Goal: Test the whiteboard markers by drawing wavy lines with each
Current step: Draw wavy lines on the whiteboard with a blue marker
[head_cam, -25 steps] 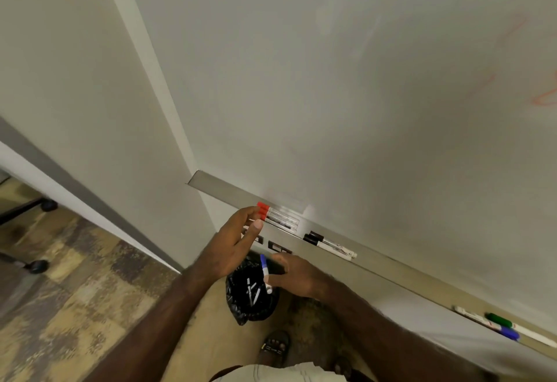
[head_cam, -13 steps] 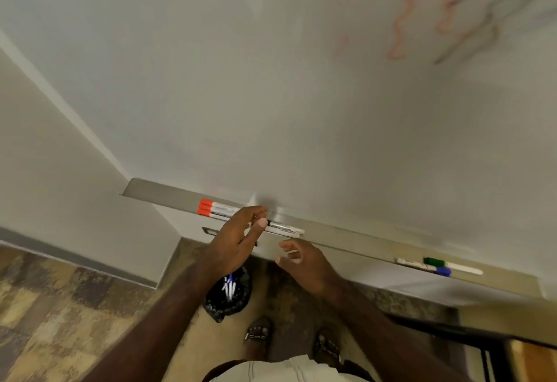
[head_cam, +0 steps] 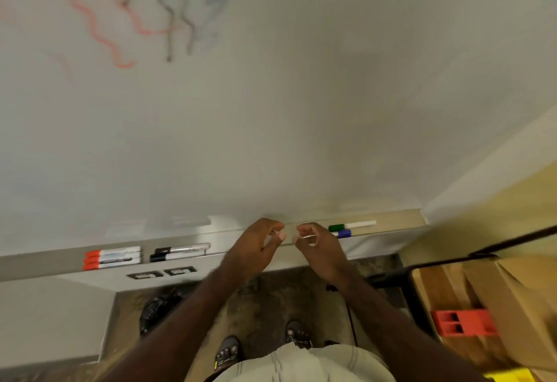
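The markers lie on the long grey metal tray under the whiteboard. Three red-capped markers sit side by side at the left, and two black-capped markers lie just beside them. Far to the right a green-capped marker lies next to a blue-capped marker. They are all thin round sticks with white bodies. Both hands are over the middle of the tray, between the two groups. The left hand has loosely bent fingers and holds nothing. The right hand is also loosely curled; something pale shows by its fingers, but it is too blurry to tell if it holds anything. The board is smooth and white, with wavy red lines and wavy dark lines near the top left. A crinkly black bag sits on the patchy brown floor. A red plastic block lies on brown cardboard at the right.
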{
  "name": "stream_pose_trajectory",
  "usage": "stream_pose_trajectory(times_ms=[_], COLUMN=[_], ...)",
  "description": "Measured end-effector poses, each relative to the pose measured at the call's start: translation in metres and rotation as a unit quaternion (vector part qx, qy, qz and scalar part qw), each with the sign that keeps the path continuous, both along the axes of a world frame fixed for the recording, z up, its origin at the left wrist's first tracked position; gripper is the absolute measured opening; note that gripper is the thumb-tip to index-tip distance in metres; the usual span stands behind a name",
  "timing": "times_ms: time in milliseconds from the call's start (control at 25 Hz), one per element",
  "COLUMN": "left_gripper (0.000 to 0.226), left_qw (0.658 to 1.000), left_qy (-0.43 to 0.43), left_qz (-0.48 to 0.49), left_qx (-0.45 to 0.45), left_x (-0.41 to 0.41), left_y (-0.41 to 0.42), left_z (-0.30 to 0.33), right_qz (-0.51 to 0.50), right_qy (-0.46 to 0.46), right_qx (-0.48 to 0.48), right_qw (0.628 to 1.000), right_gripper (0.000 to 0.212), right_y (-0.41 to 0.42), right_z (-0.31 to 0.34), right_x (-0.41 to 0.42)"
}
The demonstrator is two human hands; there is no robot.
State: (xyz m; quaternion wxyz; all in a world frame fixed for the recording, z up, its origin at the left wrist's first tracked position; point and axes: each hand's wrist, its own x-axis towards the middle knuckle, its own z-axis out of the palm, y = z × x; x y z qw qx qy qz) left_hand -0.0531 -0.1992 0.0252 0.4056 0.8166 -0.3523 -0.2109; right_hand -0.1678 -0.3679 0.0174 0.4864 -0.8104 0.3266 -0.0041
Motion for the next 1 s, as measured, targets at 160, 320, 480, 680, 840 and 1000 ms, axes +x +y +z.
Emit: stream_pose_trajectory(times_ms=[160,320,480,680,840,1000], left_gripper=[0.034,0.04,0.05,0.047,0.036,0.026], left_qw=[0.998,0.986,0.977,0.967,0.959,0.962], left_qy=[-0.025,-0.043,-0.062,-0.101,-0.144,-0.159], left_qz=[-0.03,-0.063,-0.071,-0.083,-0.093,-0.08], left_qx=[0.055,0.15,0.192,0.216,0.225,0.207], left_x=[-0.014,-0.025,-0.033,-0.04,-0.041,-0.04], left_y=[-0.051,-0.084,-0.098,-0.109,-0.113,-0.113], left_z=[-0.022,-0.049,-0.059,-0.065,-0.063,-0.057], right_qz=[-0.045,-0.054,-0.051,-0.036,-0.031,-0.014], right_qy=[0.0,0.012,0.014,0.026,0.022,0.015], right_qx=[0.002,-0.005,-0.015,-0.016,-0.019,-0.036], right_qw=[0.999,0.998,0.999,0.999,0.999,0.999], right_gripper=[0.032,0.033,0.032,0.034,0.035,0.034], right_y=[-0.041,-0.073,-0.089,-0.099,-0.103,-0.103], right_z=[-0.003,-0.008,-0.011,-0.008,-0.008,-0.006], right_x=[-0.023,-0.042,-0.052,-0.059,-0.064,-0.066])
